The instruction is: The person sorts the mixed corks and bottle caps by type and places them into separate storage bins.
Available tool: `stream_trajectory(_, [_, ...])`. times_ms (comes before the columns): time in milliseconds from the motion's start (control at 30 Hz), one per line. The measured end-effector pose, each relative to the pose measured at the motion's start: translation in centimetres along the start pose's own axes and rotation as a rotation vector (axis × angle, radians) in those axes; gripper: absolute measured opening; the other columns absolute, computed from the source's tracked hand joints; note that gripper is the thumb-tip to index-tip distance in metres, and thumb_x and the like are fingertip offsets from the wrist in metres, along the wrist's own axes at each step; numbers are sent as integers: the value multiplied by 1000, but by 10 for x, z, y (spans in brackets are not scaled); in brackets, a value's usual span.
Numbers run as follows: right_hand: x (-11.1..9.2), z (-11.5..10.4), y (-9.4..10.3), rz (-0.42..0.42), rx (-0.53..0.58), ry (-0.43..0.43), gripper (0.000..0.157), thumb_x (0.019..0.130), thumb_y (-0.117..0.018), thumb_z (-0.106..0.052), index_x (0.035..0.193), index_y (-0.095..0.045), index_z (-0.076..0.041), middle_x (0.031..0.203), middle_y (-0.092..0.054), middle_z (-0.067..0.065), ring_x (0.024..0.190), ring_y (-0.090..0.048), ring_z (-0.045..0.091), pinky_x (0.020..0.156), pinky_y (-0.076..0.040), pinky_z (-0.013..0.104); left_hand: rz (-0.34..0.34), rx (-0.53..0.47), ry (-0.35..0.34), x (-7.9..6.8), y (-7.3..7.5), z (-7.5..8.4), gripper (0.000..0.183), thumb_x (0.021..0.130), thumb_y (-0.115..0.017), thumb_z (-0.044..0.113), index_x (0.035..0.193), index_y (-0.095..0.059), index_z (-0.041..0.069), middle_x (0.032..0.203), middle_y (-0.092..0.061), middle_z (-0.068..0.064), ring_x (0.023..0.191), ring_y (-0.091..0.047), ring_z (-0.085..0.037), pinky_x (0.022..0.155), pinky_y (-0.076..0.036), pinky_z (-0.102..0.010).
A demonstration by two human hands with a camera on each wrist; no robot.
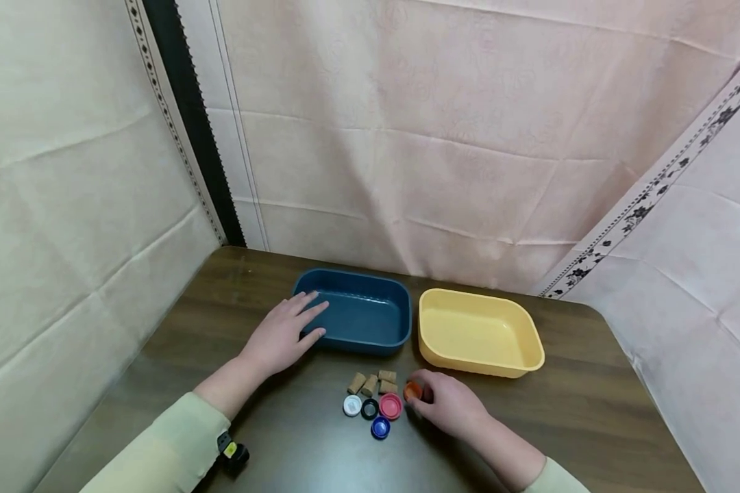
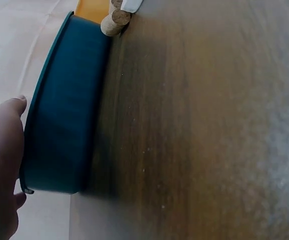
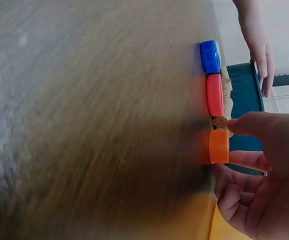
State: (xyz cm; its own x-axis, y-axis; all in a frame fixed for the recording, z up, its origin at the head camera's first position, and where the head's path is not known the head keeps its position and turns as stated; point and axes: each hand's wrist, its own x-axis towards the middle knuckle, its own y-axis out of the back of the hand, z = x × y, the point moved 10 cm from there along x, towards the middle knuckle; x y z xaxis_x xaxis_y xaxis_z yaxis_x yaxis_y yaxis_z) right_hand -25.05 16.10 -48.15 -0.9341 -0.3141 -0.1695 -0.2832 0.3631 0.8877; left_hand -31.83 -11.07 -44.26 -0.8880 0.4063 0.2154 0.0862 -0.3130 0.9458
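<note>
Head view | orange cap [image 1: 413, 391] at nine o'clock from nearer right hand [image 1: 453, 405], two o'clock from red cap [image 1: 390, 406] | right fingers curl round orange cap, firmness unclear | left hand [image 1: 280, 337] spread, blue tray [image 1: 370, 318]

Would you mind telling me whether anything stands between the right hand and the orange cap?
Nothing visible does: the right hand's thumb and fingers are already around the orange cap. The pinkish-red cap and the nearest cork lie on its other side, away from the palm.
</note>
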Motion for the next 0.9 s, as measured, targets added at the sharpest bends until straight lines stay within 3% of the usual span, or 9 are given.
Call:
stream_trajectory(133, [0, 0, 1, 1, -6, 2, 38, 88, -74, -40, 121, -67, -21, 81, -58, -10, 70, -52, 11, 61, -46, 29, -6, 43, -41, 0, 1, 9, 59, 99, -53, 54, 150, -46, 26, 158, -36, -7, 147, -28, -30, 117, -22, -57])
stream_trajectory(300, [2, 0, 5, 18, -13, -4, 37, 87, -74, -40, 120, -68, -22, 77, -56, -10, 67, -51, 11, 57, -44, 28, -29, 64, -32, -1, -1, 9, 59, 99, -50, 57, 150, -46, 27, 157, -37, -6, 147, -27, -30, 117, -19, -58])
stream_trajectory(533, [4, -1, 0, -9, -5, 5, 39, 86, -75, -40, 119, -68, -20, 77, -57, -9, 68, -51, 11, 58, -44, 28, -25, 46, -27, -2, 1, 8, 57, 99, -52, 55, 148, -48, 26, 157, -38, -7, 147, -27, -31, 117, -18, -60])
stream_trajectory(900, [4, 5, -6, -33, 63, -10, 36, 86, -76, -38, 117, -69, -21, 79, -58, -8, 70, -52, 13, 59, -46, 29, -72, -9, -1, -4, -9, 4, 58, 100, -47, 56, 150, -46, 26, 158, -36, -7, 148, -24, -30, 118, -17, -59])
